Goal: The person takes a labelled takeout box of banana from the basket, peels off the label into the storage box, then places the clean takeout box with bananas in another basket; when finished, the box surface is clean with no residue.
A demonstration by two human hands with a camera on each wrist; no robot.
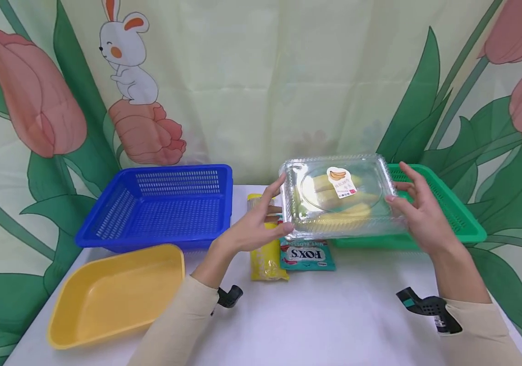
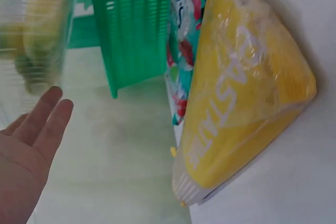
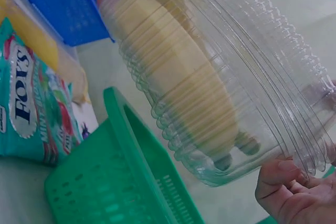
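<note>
A clear plastic clamshell box (image 1: 339, 195) with bananas inside and a banana sticker on its lid hangs tilted above the left end of the green basket (image 1: 462, 223). My right hand (image 1: 403, 195) grips its right rim; in the right wrist view the thumb and fingers (image 3: 294, 192) pinch the edge of the box (image 3: 210, 77). My left hand (image 1: 276, 208) is at the box's left edge with its fingers straight. In the left wrist view that hand (image 2: 37, 124) is flat, and the blurred box (image 2: 37, 30) sits just beyond the fingertips; whether they touch I cannot tell.
On the white table under the box lie a yellow packet (image 1: 267, 259) and a teal Fox's pouch (image 1: 308, 255). A blue basket (image 1: 160, 208) stands at the back left, with a yellow tray (image 1: 114, 295) in front of it. A printed curtain hangs behind the table.
</note>
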